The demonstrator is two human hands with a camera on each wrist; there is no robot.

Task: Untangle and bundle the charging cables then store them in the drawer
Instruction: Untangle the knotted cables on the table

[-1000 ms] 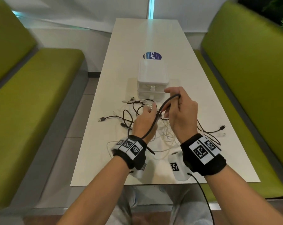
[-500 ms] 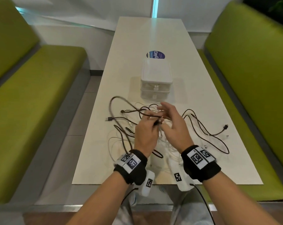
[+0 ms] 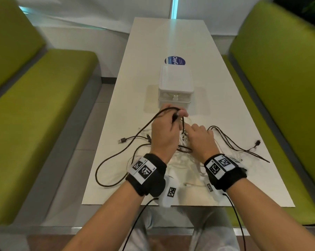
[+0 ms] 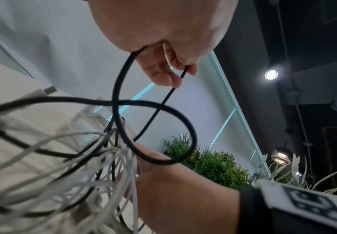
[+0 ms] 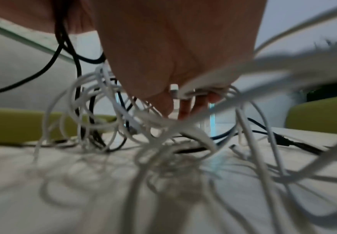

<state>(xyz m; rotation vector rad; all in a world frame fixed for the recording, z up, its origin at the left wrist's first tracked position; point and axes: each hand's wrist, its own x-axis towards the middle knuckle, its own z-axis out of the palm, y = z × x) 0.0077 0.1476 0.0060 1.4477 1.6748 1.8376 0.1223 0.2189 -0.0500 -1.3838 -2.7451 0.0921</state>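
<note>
A tangle of white cables (image 3: pixel 182 160) and black cables lies on the white table (image 3: pixel 171 33) in front of a small white drawer unit (image 3: pixel 174 82), whose drawers are closed. My left hand (image 3: pixel 178 115) is raised just before the unit and pinches a black cable (image 3: pixel 154 118) near its end. In the left wrist view that black cable (image 4: pixel 121 88) loops down from my left hand (image 4: pixel 177 74) into the heap. My right hand (image 3: pixel 191 129) is low in the tangle. In the right wrist view, my right hand (image 5: pixel 175 101) grips white cables (image 5: pixel 107 88) and a white plug.
A second black cable (image 3: pixel 231 145) trails toward the table's right edge, and a USB plug (image 3: pixel 122 141) lies at the left. A blue sticker (image 3: pixel 174 60) sits behind the drawer unit. Green benches flank the table, left (image 3: pixel 35 105) and right (image 3: pixel 279 69).
The black cable went from my raised right hand to my left hand, which lifted it toward the drawer unit. My right hand dropped into the white tangle.
</note>
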